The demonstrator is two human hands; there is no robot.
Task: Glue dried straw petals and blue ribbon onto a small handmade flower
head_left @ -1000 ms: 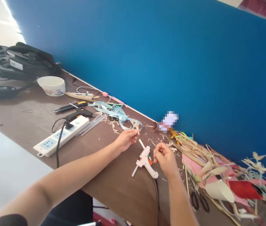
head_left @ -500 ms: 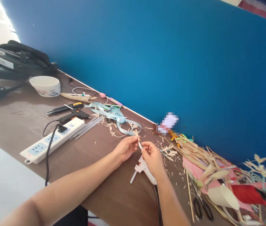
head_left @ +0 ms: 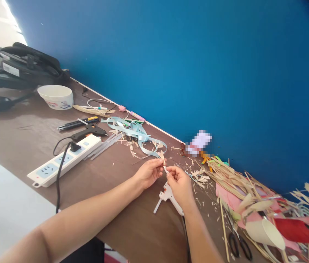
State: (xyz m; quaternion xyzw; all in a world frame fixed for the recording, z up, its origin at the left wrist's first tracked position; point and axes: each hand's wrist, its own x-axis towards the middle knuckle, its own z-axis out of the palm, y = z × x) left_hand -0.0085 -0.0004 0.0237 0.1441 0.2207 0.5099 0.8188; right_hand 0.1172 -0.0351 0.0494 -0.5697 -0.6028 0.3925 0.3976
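Between the fingertips of my left hand (head_left: 152, 173) is a small pale flower-like piece (head_left: 162, 155), apparently of dried husk, pointing up and away. My right hand (head_left: 180, 183) pinches the thin white strip (head_left: 165, 169) at its lower end, so both hands meet on one piece. Whether the strip is wrapped around a stem is too small to tell. Under my right hand a white hot glue gun (head_left: 171, 200) lies on the brown table, a glue stick (head_left: 157, 206) jutting from its back; my hand covers part of it. Light blue ribbon (head_left: 140, 136) lies just beyond the fingers.
At left are a power strip (head_left: 64, 160), a black glue gun (head_left: 90, 131), a utility knife (head_left: 78, 123) and a white bowl (head_left: 55, 97). Right of my hands lie husk strips (head_left: 233, 175), scissors (head_left: 238, 239), a cream cup (head_left: 265, 233) and scraps. A blue wall (head_left: 170, 65) bounds the table.
The view has shifted slightly, so everything sits a little to the right. My hands keep hold of the same piece, with only a small shift of the right fingers along the white strip.
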